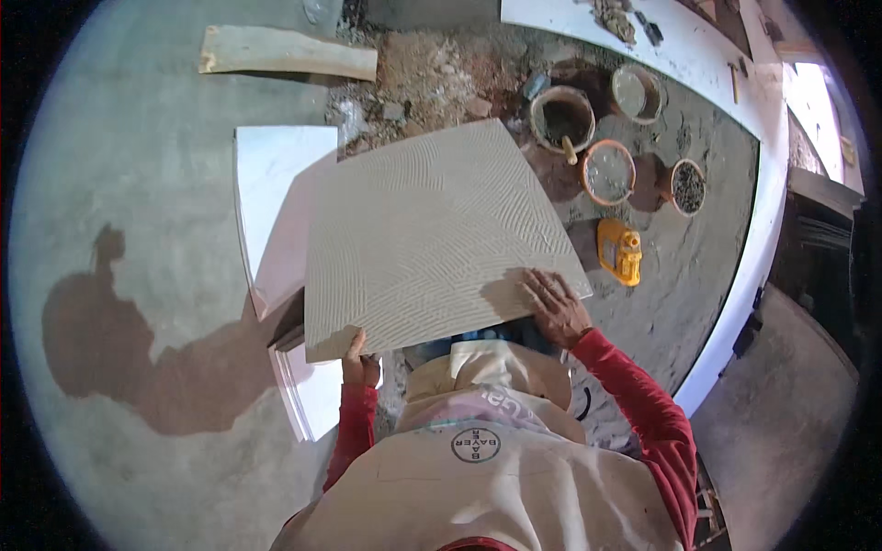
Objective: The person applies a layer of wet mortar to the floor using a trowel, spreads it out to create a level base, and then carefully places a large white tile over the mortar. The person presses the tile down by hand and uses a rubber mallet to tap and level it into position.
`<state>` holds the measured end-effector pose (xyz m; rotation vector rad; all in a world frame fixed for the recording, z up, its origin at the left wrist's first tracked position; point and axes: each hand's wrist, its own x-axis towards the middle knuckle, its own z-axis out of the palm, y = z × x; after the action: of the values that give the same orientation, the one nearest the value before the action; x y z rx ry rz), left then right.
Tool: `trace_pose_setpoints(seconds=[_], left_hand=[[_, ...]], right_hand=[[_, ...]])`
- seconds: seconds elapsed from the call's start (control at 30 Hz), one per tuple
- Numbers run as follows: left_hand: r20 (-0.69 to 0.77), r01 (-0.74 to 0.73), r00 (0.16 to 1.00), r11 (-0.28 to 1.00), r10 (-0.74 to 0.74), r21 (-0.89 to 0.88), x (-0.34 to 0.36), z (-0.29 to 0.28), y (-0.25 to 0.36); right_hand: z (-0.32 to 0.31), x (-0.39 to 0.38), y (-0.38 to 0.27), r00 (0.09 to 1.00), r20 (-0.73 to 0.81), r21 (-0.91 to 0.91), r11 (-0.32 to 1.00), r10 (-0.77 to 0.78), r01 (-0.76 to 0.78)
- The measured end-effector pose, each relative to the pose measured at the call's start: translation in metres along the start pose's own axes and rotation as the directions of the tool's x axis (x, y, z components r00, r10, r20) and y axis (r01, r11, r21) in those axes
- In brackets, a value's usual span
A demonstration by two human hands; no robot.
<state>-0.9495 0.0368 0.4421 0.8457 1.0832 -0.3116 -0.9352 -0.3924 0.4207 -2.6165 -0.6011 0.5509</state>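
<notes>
A large square tile (423,239), its upper face coated with grey adhesive combed into curved ridges, is held out in front of my body. My left hand (359,360) grips its near left corner, thumb on the coated face and fingers underneath. At the near right corner, my right hand (557,310) holds the edge with its fingers laid over the top; its thumb cannot be made out. Partly beneath the tile, to the left, lies a stack of white tiles (276,174), shaded by the held one.
Right of the tile stand a dark bucket (562,119) with a handled tool, an orange-rimmed bucket (608,173), a pale bucket (636,94), a bucket of dark gravel (687,187) and a yellow jug (619,252). Rubble (436,83) and a wooden board (285,51) lie beyond. White tiles (735,275) border the right.
</notes>
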Motion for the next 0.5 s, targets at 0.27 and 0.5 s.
trace_pose_setpoints(seconds=[0.27,0.5], left_hand=[[-0.088,-0.073,0.994,0.997,0.070,-0.032,0.007,0.038,0.028],[0.131,0.034,0.991,0.954,0.005,-0.297,0.054,0.032,0.079]], right_hand=[[-0.063,0.062,0.031,0.959,-0.224,-0.269,0.957,-0.175,0.112],[-0.215,0.197,-0.017,0.923,-0.025,-0.436,0.835,-0.385,0.337]])
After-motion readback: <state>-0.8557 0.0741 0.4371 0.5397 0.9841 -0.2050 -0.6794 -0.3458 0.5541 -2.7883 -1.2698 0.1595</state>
